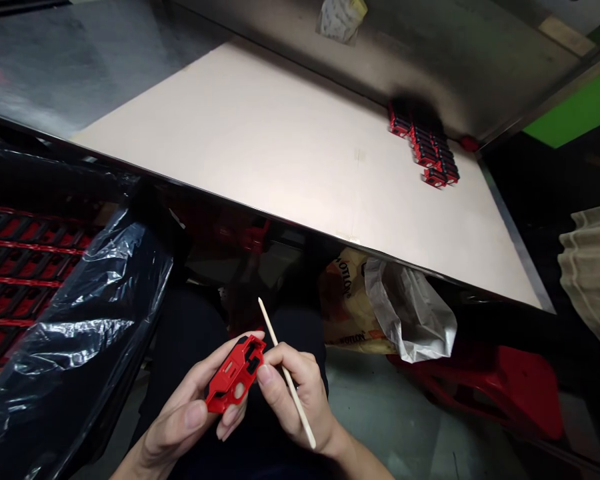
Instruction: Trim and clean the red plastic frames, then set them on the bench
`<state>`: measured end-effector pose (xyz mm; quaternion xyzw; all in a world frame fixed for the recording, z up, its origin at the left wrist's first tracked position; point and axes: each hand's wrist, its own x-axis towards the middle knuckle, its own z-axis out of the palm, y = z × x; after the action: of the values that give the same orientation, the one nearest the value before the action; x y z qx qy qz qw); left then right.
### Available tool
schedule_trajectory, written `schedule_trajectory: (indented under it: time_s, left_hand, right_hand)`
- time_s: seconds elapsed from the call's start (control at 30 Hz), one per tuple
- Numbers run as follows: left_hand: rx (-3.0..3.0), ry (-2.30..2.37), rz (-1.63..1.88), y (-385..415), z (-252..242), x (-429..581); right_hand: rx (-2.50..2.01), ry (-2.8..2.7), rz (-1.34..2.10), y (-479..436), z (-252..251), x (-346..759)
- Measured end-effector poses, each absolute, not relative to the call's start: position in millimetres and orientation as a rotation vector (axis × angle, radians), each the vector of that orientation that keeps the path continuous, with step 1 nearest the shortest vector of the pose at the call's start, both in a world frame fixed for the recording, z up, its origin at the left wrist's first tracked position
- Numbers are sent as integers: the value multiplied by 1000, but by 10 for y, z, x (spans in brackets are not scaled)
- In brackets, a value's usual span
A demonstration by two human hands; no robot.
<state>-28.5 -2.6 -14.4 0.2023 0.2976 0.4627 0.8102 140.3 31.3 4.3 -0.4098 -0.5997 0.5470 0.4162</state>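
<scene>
Red plastic part [223, 381] held over your lap [190, 333]
Your left hand [184, 403] grips it; your right hand [307, 383], close against its far end, clasps a thin wooden stick [291, 385]. Beyond, red-and-black parts [423, 148] sit clustered on the counter [290, 147].

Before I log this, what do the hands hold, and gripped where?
Left hand: red piece, by its underside and near end. Right hand: pale stick, around its middle.
</scene>
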Motion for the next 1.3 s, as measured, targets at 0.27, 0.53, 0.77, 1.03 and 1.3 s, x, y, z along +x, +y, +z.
schedule_trajectory:
  time_s: [0.27, 0.53, 0.77, 1.03, 1.3]
  left_hand:
    - [460, 568, 973, -17, -182, -289]
    - [472, 592, 977, -30, -193, -303]
    - [508, 698, 979, -45, -160, -302]
    - [708, 908, 953, -38, -49, -323]
    - [1038, 1215, 823, -127, -201, -443]
  right_hand:
    - [-1026, -1500, 1371, 305, 33, 1394]
    - [-1033, -1503, 1371, 311, 38, 1410]
    - [-1048, -1519, 1361, 302, 24, 1409]
    - [-1075, -1516, 1384, 318, -10, 1422]
    - [-1095, -1619, 1245, 360, -82, 1434]
